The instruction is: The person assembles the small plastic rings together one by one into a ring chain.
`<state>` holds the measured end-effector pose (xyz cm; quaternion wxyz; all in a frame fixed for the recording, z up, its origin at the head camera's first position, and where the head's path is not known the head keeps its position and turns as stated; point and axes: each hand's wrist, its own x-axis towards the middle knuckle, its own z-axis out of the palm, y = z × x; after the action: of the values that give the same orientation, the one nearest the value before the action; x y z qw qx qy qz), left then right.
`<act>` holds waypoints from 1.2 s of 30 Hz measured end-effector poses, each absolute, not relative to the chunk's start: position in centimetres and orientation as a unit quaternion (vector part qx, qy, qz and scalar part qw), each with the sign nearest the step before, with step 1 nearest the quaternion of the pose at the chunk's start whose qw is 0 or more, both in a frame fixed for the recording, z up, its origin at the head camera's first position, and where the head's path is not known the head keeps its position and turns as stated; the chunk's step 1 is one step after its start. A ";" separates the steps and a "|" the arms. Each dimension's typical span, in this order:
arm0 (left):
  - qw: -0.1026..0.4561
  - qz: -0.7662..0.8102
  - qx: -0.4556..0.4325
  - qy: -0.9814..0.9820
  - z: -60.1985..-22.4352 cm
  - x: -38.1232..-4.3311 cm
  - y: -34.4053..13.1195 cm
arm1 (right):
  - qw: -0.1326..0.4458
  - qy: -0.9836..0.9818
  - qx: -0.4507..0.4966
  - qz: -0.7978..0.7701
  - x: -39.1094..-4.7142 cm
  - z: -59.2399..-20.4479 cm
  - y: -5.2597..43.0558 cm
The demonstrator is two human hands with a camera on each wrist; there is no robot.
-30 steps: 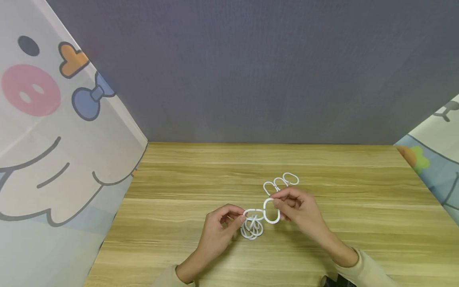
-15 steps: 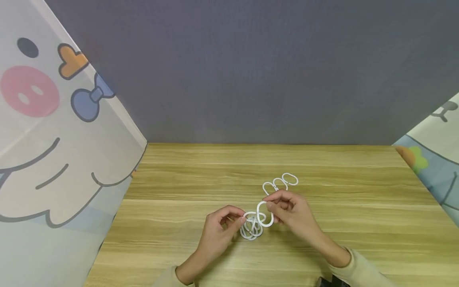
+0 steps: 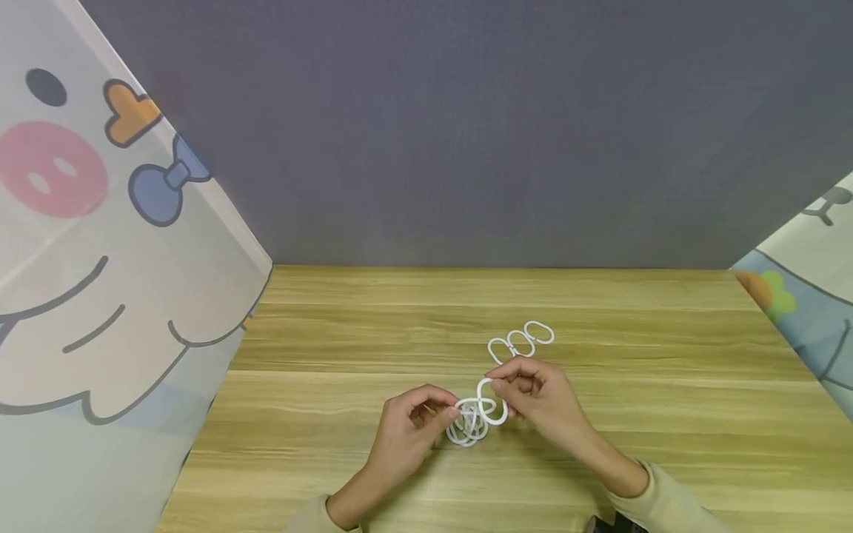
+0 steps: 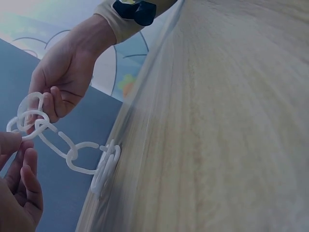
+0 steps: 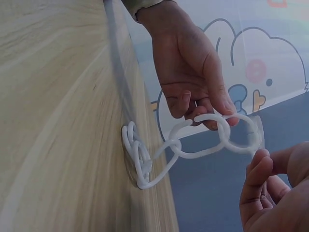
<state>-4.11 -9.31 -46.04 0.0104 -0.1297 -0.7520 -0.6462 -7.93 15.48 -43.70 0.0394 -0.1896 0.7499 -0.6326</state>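
My left hand point(image 3: 408, 431) pinches a white oval chain link point(image 3: 469, 400) between thumb and fingertips. It is the top link of a short chain, whose lower links hang down to a bunched heap point(image 4: 100, 179) on the table. A narrow gap shows in this link in the right wrist view. To the right, my right hand point(image 3: 549, 406) pinches another white oval link point(image 3: 496, 423) upright. The two held links cross each other and look interlocked. The right hand's fingertips partly cover its link.
A row of white oval links point(image 3: 552, 337) lies on the wooden table point(image 3: 346, 326) just beyond my right hand. A grey panel point(image 3: 466, 148) stands behind the table. Cartoon-printed panels point(image 3: 166, 281) flank it. A dark object point(image 3: 616, 524) shows beside the right sleeve.
My right hand has moved left and slightly nearer with its link, which now overlaps the left hand's link further. The left hand has barely moved, dipping slightly.
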 end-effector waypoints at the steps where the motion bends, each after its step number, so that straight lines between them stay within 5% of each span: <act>1: 0.011 -0.645 -0.130 -0.753 -46.1 -4.1 -9.3 | 0.042 0.749 -0.188 -0.634 -7.9 -43.7 15.5; 26: 0.021 -0.655 -0.118 -0.746 -46.2 -4.3 -9.4 | 0.017 0.760 -0.154 -0.631 -8.0 -43.6 16.4; 36: -0.029 -0.646 -0.112 -0.754 -46.1 -4.3 -9.3 | 0.002 0.699 -0.189 -0.690 -8.0 -43.2 16.5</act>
<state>-4.35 -9.35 -46.09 -0.0287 -0.1117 -0.7542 -0.6465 -8.02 16.52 -43.23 0.0019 -0.1892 0.6991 -0.6895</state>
